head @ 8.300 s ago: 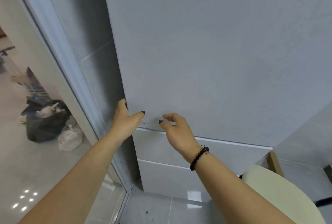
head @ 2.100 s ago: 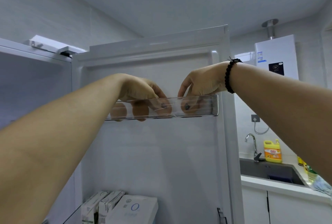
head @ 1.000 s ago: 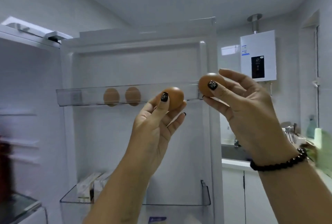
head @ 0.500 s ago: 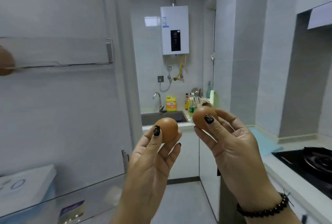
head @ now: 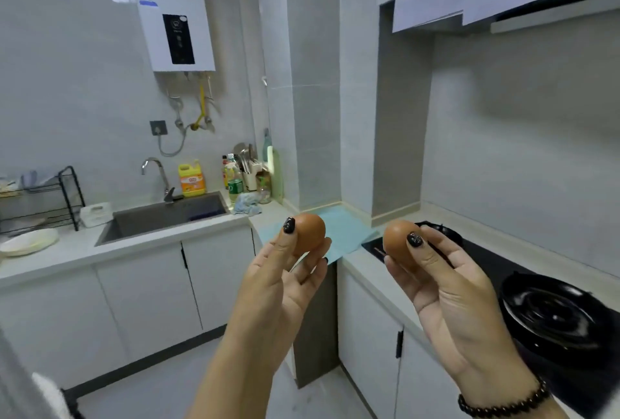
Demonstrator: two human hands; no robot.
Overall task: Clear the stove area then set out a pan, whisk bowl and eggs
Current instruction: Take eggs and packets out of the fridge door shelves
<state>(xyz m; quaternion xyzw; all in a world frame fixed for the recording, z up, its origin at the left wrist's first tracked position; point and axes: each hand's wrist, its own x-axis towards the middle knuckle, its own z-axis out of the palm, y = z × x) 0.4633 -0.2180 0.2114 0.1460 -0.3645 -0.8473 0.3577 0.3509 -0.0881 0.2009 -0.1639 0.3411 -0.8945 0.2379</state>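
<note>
My left hand [head: 285,287] is raised in the middle of the view, thumb and fingers closed around a brown egg [head: 310,234]. To its right, my right hand [head: 446,291] holds a second brown egg [head: 397,242] the same way, in front of the black gas stove [head: 550,314] set in the right counter. Both eggs are in the air, clear of the counter. No pan or whisk bowl shows in this view.
A light blue mat [head: 339,229] lies on the corner counter beside the stove. The sink [head: 167,215] with tap, a yellow detergent bottle [head: 191,180] and several bottles stand at the back. White plates [head: 28,242] and a dish rack [head: 40,200] are at left.
I opened the fridge door and took one egg in each hand from its top shelf. Since then the view has swung right, from the fridge to the sink and stove.
</note>
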